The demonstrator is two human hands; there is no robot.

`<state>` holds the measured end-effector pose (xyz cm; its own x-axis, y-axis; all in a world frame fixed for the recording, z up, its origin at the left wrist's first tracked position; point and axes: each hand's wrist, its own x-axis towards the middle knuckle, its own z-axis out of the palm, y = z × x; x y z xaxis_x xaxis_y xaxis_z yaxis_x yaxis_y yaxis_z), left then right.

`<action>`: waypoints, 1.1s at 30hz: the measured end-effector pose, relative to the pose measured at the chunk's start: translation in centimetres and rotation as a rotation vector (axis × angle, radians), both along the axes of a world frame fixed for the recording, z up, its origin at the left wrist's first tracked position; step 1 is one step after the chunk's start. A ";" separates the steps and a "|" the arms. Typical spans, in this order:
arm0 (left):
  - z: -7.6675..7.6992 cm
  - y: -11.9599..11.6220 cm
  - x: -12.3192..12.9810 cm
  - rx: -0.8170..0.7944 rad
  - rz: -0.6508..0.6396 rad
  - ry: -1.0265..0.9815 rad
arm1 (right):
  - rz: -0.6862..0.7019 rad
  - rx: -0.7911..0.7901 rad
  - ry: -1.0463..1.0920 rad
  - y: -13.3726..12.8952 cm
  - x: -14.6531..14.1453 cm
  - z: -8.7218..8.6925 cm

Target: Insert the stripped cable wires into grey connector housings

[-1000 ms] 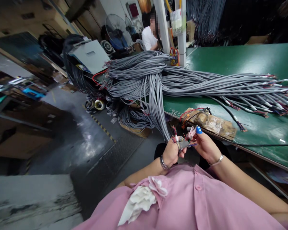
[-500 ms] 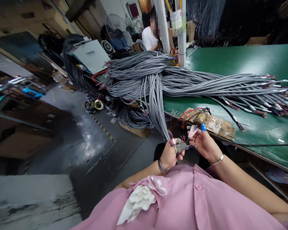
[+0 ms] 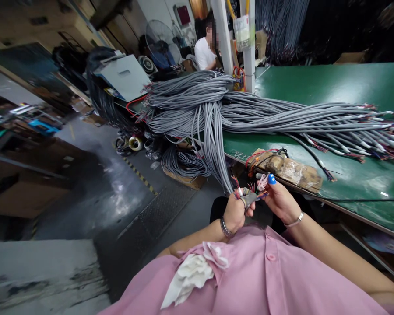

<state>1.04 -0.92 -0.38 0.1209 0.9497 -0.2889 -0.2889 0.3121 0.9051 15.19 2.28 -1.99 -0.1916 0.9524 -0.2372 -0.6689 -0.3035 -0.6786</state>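
Note:
My left hand is closed around the ends of several grey cables that hang over the bench's near edge. Out of the fist stick stripped cable ends with thin red, green and blue wires fanned out. Just right of it, my right hand pinches at the tips of these coloured wires. A blue finger cot covers its thumb, and a pinkish wrap is at a fingertip. Exactly which wires lie between the fingers is too small to tell.
A large pile of grey cables lies across the green bench. A taped wooden block sits at its near edge. Behind stand a white post and a person in white. Cable coils lie low on the left.
My right thumb has come down and left toward the wires, and the fingers have closed in. My left hand has shifted slightly right, still holding the cable ends.

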 end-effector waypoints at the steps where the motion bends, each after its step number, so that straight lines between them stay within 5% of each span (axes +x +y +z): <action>1: -0.1 0.0 0.0 -0.002 -0.005 0.006 | -0.008 -0.009 0.006 0.1 0.0 -0.1; 28: 0.5 0.3 -0.4 -0.004 0.006 -0.027 | 0.063 0.030 -0.145 -0.4 0.4 0.7; 33: 0.0 0.4 -0.6 0.012 -0.030 0.030 | 0.235 0.024 -0.308 -0.5 1.2 1.0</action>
<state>0.46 -0.50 -0.35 0.1408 0.9491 -0.2816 -0.2527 0.3095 0.9167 16.40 1.78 -0.97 -0.3290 0.8969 -0.2955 -0.3466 -0.4057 -0.8457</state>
